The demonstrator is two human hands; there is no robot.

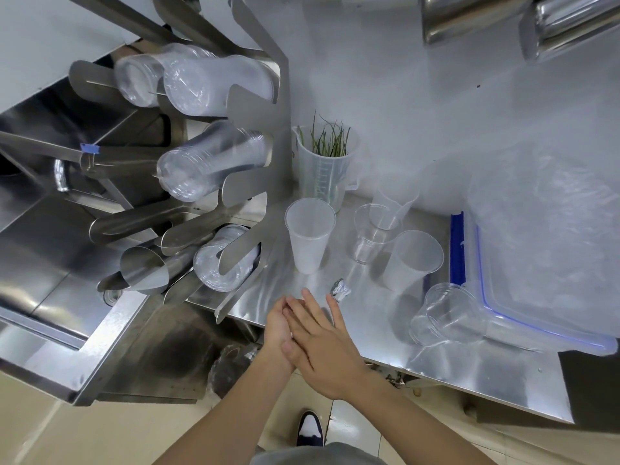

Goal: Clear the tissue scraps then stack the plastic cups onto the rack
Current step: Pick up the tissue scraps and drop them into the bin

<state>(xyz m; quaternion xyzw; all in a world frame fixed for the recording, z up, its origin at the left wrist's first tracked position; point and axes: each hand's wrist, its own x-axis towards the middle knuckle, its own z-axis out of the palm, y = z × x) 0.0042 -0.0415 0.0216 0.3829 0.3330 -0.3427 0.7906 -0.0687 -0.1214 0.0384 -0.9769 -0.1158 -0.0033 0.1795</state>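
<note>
My left hand [276, 325] and my right hand [322, 344] lie pressed flat together over the counter's front edge, fingers straight, nothing seen held. A crumpled tissue scrap [339, 290] lies on the steel counter [375, 317] just beyond my right fingertips. Loose cups stand behind it: a frosted cup [309, 234], a clear cup [370, 234], another frosted cup [411, 260], and a wide clear cup [448, 313] tipped on its side. The steel rack [268, 182] at left holds stacks of clear cups [208, 161] lying in its slots.
A measuring jug [323, 172] with green stems stands at the back near the rack. A blue-rimmed plastic box [536, 263] fills the counter's right side. A steel sink [50, 229] lies left. Steel canisters [503, 18] hang top right.
</note>
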